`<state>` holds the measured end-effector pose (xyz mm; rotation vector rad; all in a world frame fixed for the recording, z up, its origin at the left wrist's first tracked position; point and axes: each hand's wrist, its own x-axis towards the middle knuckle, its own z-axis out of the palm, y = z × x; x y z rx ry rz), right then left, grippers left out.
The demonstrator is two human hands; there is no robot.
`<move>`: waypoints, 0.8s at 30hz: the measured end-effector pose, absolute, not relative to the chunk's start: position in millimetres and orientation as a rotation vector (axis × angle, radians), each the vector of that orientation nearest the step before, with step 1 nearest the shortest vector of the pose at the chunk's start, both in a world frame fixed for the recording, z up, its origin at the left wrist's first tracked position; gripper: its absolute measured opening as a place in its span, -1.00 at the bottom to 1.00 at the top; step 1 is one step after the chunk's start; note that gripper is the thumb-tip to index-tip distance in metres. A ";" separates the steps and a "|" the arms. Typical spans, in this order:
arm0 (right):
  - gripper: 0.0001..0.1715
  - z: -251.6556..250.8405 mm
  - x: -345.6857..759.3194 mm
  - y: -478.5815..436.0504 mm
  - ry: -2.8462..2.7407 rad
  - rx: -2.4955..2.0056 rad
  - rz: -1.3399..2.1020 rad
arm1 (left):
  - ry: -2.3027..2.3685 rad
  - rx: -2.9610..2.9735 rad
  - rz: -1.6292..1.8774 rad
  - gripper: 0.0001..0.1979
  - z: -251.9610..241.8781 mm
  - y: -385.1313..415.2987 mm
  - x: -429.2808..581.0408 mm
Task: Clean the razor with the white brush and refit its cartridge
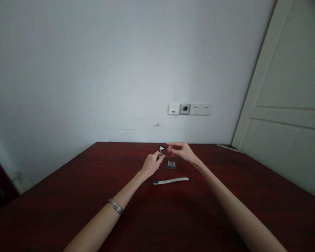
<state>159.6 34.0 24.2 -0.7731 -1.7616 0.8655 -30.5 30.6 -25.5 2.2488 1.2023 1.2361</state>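
Over the dark red desk (131, 217), the left hand (150, 163) is keeping its grip closed around the handle of a small razor (161, 148), whose black-edged head is pointing up and away from the person. The right hand (180, 151) is hovering at the right end of that head, thumb and fingers bent toward it; from where I'm standing, I cannot tell whether its grip is touching or pinching anything. A flat, clear case (171, 164) is lying just beyond the left hand's fingers, any print on it too small for me to read. Nearer the person, what looks like a white toothbrush (173, 180) is resting crosswise, its dark end pointing left. A metallic bracelet (116, 205) is circling the left wrist, and sockets (200, 109) are lining the wall behind.
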 end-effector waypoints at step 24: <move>-0.58 1.1 120.2 18.8 -2.265 -1.327 0.214 | 0.875 1.393 1.017 -0.71 -7.5 56.0 -35.4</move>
